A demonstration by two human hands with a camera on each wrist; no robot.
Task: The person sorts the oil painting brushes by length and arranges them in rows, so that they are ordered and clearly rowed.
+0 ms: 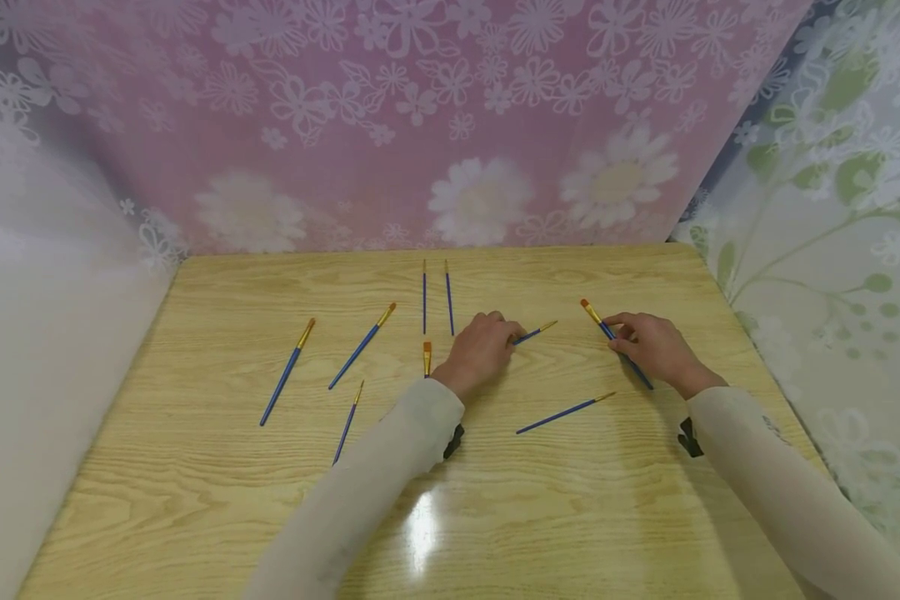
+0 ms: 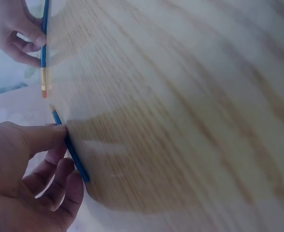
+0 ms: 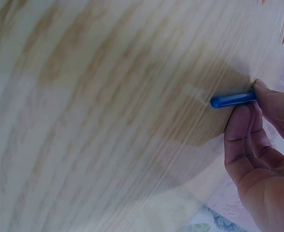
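Note:
In the head view my left hand [image 1: 483, 350] pinches a small blue paintbrush [image 1: 537, 332] whose gold ferrule and tip point to the far right. The left wrist view has the thumb against the handle of this paintbrush [image 2: 77, 157], close over the table. My right hand [image 1: 656, 346] grips a thicker blue paintbrush [image 1: 590, 311] between thumb and fingers, its orange bristles aimed away to the left. From the right wrist, the rounded blue handle end of the thicker paintbrush [image 3: 231, 99] sticks out from the fingertips. Below the hands lies a thin paintbrush [image 1: 566, 412].
On the wood-grain table [image 1: 157, 500], several more paintbrushes lie at the left, including a thick slanted paintbrush [image 1: 288, 371]. Two thin upright paintbrushes [image 1: 424, 300] lie near the back edge. A flat paintbrush [image 1: 427, 357] is partly hidden by the left forearm. Flowered curtains [image 1: 390, 125] surround the table.

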